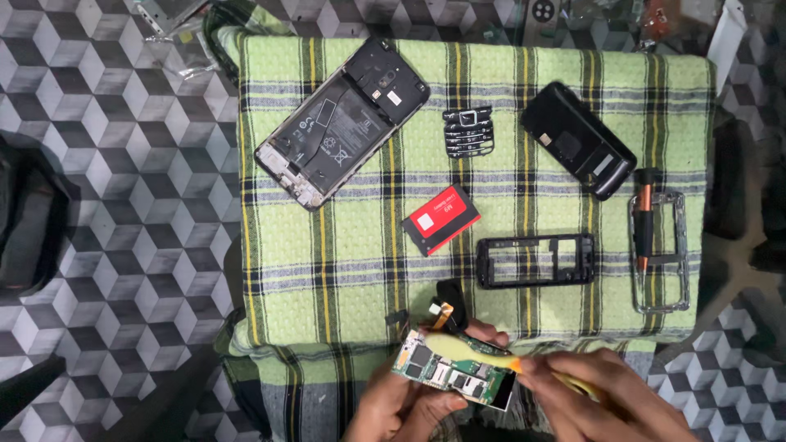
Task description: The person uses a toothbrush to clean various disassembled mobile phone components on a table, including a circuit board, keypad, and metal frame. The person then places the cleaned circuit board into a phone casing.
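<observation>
Circuit board (pixel 456 372): gripped in my left hand (pixel 401 405), long axis running left to right, slightly downward; right hand (pixel 602 397) clasps yellow brush (pixel 475 350) across it.

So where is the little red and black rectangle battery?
In the head view, the red and black rectangular battery lies near the middle of the green plaid cloth, just left of the empty black plastic phone frame and below the small black keypad.

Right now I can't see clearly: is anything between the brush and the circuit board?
Nothing visible. The right hand holds the yellow brush straight onto the circuit board, which the left hand grips from below.
</observation>
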